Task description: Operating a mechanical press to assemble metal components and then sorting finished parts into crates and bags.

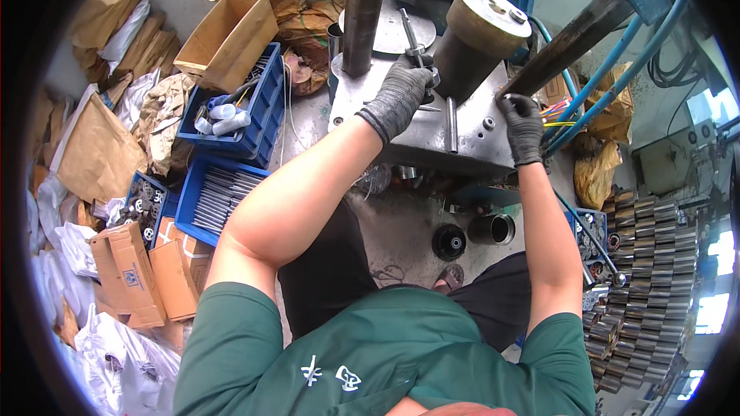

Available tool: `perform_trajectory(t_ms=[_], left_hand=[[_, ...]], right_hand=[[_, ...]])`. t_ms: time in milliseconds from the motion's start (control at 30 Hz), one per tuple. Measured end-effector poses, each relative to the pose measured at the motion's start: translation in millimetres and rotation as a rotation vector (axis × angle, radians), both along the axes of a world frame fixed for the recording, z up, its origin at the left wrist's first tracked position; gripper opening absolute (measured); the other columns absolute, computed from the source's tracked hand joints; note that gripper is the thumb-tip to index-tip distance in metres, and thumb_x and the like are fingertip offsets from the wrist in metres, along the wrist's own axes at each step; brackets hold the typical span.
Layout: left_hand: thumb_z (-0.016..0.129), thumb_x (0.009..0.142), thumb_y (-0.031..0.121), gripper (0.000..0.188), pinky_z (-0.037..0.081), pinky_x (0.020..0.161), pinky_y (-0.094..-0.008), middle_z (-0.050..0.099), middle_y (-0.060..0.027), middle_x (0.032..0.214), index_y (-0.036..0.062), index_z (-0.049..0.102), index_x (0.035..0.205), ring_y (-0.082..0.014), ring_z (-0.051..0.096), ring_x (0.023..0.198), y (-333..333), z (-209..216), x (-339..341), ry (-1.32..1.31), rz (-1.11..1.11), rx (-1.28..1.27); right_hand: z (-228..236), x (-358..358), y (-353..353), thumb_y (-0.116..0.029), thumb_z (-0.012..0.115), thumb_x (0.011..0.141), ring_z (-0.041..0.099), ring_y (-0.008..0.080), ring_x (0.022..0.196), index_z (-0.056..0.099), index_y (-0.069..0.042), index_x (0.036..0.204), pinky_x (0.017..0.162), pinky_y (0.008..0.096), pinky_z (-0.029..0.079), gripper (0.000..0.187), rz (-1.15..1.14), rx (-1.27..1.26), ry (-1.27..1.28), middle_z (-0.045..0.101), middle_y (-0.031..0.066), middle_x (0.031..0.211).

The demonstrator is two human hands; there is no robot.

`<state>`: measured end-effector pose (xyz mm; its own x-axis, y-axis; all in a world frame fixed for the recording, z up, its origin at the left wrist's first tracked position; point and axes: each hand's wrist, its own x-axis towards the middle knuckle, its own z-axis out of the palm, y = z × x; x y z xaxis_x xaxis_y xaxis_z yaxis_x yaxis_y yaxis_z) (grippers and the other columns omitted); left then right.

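In a grey knit glove, my left hand (397, 100) is closed round a slim metal shaft (410, 33). The shaft slants up and away over the metal machine table (474, 146), and a thicker collar sits by my fingers. Just right of this hand, a short steel rod (452, 125) lies on the table near the thick dark cylinder (474, 46) with a pale round top. My right hand (526, 129), gloved alike, is at the table's right edge by the foot of the right column (566, 42). Its fingers are curled; what they hold, if anything, is hidden.
A steel column (362, 15) rises at the table's left. Blue crates (268, 108) and a blue bin of metal shafts (223, 196) stand to the left, under a wooden box (227, 38). Blue hoses (609, 92) hang at right, above stacked metal cylinders (651, 285). A metal ring (492, 229) lies on the floor.
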<state>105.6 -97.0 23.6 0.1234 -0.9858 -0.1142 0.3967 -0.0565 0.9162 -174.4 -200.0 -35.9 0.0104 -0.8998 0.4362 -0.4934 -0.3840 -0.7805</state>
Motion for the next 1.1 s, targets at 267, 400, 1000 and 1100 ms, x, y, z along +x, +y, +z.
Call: perform_trajectory(t_ms=[267,400,1000,1100], left_hand=[[0.066,0.093,0.010,0.042,0.060,0.085,-0.0359,0.062,-0.0097,0.114,0.0039,0.051,0.132,-0.0198,0.066,0.106,-1,2,4,-0.060,-0.010,-0.153],[0.074,0.092,0.017,0.051,0.060,0.084,-0.0337,0.060,-0.0063,0.109,0.0024,0.050,0.135,-0.0160,0.064,0.100,-1,0,3,-0.074,-0.096,-0.158],[0.073,0.096,0.020,0.057,0.056,0.096,-0.0342,0.063,-0.0073,0.124,0.0022,0.047,0.143,-0.0178,0.063,0.115,15,24,-16,0.087,-0.013,-0.490],[0.074,0.094,0.013,0.046,0.054,0.091,-0.0295,0.063,-0.0036,0.113,0.0028,0.054,0.134,-0.0137,0.063,0.101,9,49,-32,-0.039,0.075,-0.692]], right_hand=[[143,43,-23,-0.009,0.071,0.092,0.069,0.0154,0.090,0.072,-0.001,0.100,0.079,0.0278,0.055,0.012,0.130,-0.550,-0.113,0.072,0.0090,0.102],[171,66,-49,-0.024,0.075,0.087,0.072,0.0219,0.088,0.076,-0.005,0.103,0.082,0.0327,0.056,0.025,-0.024,-0.425,0.165,0.074,0.0150,0.095],[192,-59,188,-0.014,0.072,0.083,0.067,0.0337,0.089,0.070,-0.005,0.095,0.080,0.0442,0.054,0.015,0.161,-0.363,0.684,0.069,0.0125,0.092],[219,-122,233,-0.015,0.072,0.083,0.064,0.0368,0.088,0.070,-0.005,0.093,0.080,0.0471,0.052,0.015,0.047,-0.173,0.952,0.066,0.0163,0.090]])
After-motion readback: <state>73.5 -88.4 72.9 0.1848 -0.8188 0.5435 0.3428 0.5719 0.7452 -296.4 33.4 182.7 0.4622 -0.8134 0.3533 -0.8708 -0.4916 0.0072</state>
